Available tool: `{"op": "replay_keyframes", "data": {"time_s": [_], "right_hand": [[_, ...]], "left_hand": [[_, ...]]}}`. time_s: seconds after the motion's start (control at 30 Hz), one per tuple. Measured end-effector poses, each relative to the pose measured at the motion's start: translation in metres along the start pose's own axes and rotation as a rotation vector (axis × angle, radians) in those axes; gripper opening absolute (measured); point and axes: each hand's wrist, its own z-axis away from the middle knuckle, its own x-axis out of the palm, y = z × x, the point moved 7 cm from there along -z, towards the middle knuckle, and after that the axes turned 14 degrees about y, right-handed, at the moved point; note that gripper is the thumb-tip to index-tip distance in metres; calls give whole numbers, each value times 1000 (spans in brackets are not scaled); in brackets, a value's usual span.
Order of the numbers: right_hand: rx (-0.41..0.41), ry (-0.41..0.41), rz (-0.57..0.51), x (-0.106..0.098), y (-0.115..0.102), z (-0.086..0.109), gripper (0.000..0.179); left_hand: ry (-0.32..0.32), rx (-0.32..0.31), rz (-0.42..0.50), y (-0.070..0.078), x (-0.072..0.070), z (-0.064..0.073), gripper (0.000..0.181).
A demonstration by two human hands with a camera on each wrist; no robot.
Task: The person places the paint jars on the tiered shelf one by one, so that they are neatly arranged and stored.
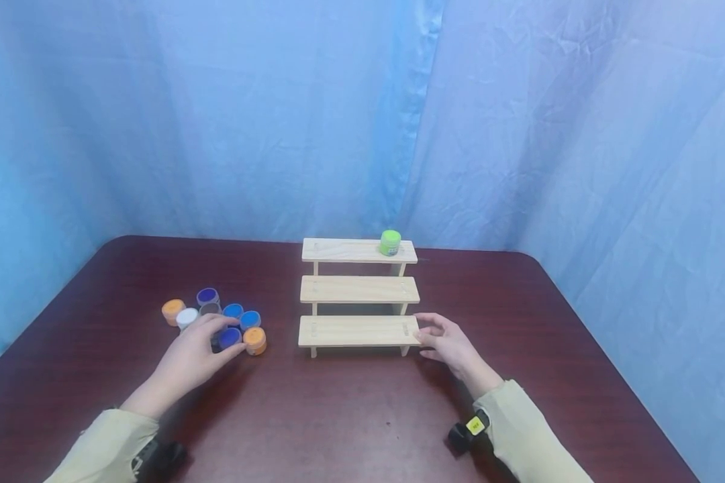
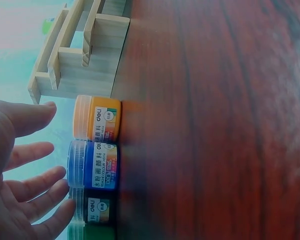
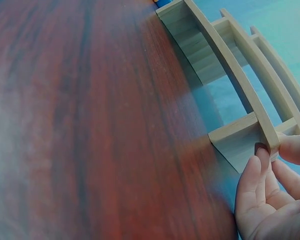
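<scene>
Between the left edge of the bench (image 1: 362, 416) and its middle, small lidded jars sit in a cluster. Leftmost is an orange-lidded jar (image 1: 173, 312), with a white-lidded jar (image 1: 186, 318) just beside it. The purple-lidded jar (image 1: 208, 297) sits closest to the bench's far edge, and a dark-lidded jar (image 1: 210, 309) is partly hidden behind the left hand (image 1: 195, 350). That hand reaches in from the near left corner, its fingers spread wide around a deep blue jar (image 1: 229, 339); whether they touch it I cannot tell. Two blue-lidded jars (image 1: 250, 320) stand beyond, and an orange jar (image 1: 255, 341) is nearest the stand. The three-tier wooden stand (image 1: 359, 290) is toward the middle of the far edge, a light green jar (image 1: 390, 243) near the right end of its top tier. The right hand (image 1: 450, 345) pinches the right end of the lowest tier, thumb above and fingers beneath
</scene>
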Motion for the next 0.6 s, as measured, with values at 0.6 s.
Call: {"op": "replay_keyframes", "data": {"time_s": [0.6], "right_hand": [[-11, 8, 5, 0, -1, 2, 44]], "left_hand": [[-37, 79, -50, 2, 5, -1, 41]]}}
